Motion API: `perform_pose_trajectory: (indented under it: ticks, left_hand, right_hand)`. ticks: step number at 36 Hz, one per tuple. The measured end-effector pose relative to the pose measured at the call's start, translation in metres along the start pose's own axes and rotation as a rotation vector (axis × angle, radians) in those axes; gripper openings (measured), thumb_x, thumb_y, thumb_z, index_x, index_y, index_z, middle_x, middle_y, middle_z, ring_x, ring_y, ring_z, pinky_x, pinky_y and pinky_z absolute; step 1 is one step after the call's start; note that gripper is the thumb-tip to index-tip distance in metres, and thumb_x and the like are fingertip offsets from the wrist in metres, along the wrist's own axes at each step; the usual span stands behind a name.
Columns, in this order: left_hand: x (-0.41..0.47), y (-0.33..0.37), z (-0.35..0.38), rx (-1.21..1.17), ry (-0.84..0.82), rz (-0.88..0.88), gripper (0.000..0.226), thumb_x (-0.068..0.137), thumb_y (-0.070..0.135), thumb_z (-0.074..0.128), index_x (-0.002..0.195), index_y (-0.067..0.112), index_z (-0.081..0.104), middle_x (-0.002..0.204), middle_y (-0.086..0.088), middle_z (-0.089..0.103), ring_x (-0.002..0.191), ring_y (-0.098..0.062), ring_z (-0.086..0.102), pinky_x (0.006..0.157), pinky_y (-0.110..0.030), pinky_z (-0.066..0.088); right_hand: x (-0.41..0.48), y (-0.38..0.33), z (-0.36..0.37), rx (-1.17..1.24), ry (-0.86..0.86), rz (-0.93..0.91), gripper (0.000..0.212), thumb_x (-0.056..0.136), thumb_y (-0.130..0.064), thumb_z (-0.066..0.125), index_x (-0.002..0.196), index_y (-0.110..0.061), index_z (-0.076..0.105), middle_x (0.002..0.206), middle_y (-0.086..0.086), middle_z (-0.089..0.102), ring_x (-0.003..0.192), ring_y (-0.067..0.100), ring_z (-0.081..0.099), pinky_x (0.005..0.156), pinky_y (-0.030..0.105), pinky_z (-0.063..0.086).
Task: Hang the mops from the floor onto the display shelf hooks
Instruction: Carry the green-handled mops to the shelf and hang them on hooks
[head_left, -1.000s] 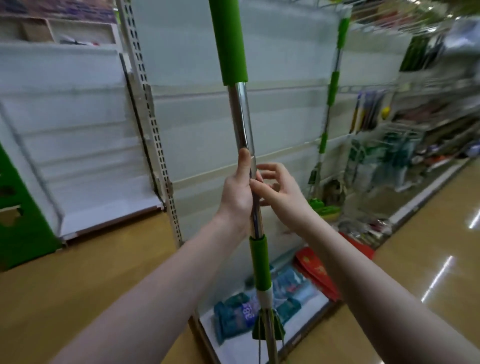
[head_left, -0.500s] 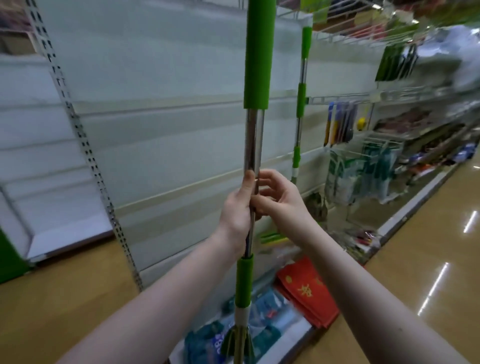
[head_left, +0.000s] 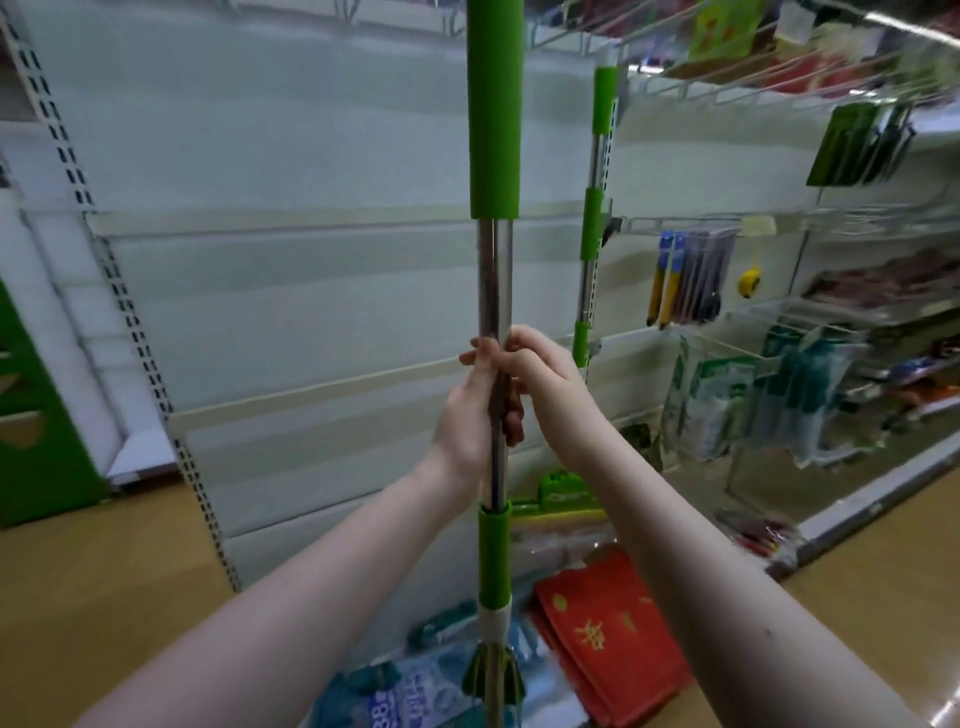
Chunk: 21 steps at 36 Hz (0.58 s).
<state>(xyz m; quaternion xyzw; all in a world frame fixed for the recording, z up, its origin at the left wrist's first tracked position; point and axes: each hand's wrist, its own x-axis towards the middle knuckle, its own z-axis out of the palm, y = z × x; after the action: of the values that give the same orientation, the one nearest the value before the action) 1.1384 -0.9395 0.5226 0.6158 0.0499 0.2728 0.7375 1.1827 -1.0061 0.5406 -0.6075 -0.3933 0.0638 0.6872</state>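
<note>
At nine o'clock a green panel (head_left: 36, 415) stands at the frame edge, beside a slotted upright (head_left: 130, 322) of the white display shelf (head_left: 291, 291), whose back wall is bare. At the centre, the left hand (head_left: 467, 415) wraps the steel shaft of the held mop (head_left: 496, 270), fingers curled shut around it; the right hand (head_left: 545, 384) clasps the same shaft just beside it, fingers folded over the pole and touching the left hand's. The mop stands upright, a green foam grip running off the frame at twelve o'clock and a green collar below the hands toward six. At five o'clock red folded cloths (head_left: 618, 639) and blue packets (head_left: 415, 691) lie on the bottom shelf. At one o'clock a second mop (head_left: 595, 218) hangs against the shelving; wire racks with hanging packaged goods (head_left: 691, 275) fill three o'clock.

Compared with a second ago, the pole now stands closer to vertical, the hanging mop sits nearer the held one, and the slotted upright has slid toward nine o'clock. Both hands keep the same grip.
</note>
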Motion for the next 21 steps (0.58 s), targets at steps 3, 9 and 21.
perform_pose_trajectory:
  ticks: [3,9,21]
  left_hand:
    - [0.019,-0.011,0.027,-0.013,-0.017,-0.004,0.046,0.096,0.046,0.031,0.071,0.014,0.052,0.052,0.001,0.041,0.040,-0.006,0.041,0.039,-0.019,0.034]
    - [0.069,-0.033,0.073,-0.097,-0.081,-0.081,0.037,0.097,0.044,0.030,0.085,0.019,0.055,0.064,0.002,0.052,0.050,-0.006,0.049,0.041,-0.015,0.038]
    - [0.162,-0.052,0.137,-0.116,-0.178,-0.102,0.048,0.099,0.046,0.024,0.112,0.013,0.057,0.104,-0.022,0.060,0.074,-0.009,0.053,0.062,-0.023,0.039]
  right_hand:
    - [0.014,0.003,-0.029,-0.033,0.054,-0.002,0.027,0.085,-0.026,0.053,0.091,0.000,0.060,0.099,0.042,0.056,0.068,0.054,0.052,0.055,0.051,0.047]
    - [0.059,0.025,-0.076,-0.008,0.163,-0.019,0.020,0.090,-0.026,0.051,0.082,-0.010,0.060,0.083,0.005,0.068,0.078,0.021,0.063,0.072,0.035,0.050]
    - [0.143,0.041,-0.154,-0.028,0.176,-0.098,0.026,0.098,-0.025,0.045,0.083,-0.005,0.052,0.066,0.008,0.066,0.056,0.020,0.061,0.057,0.031,0.050]
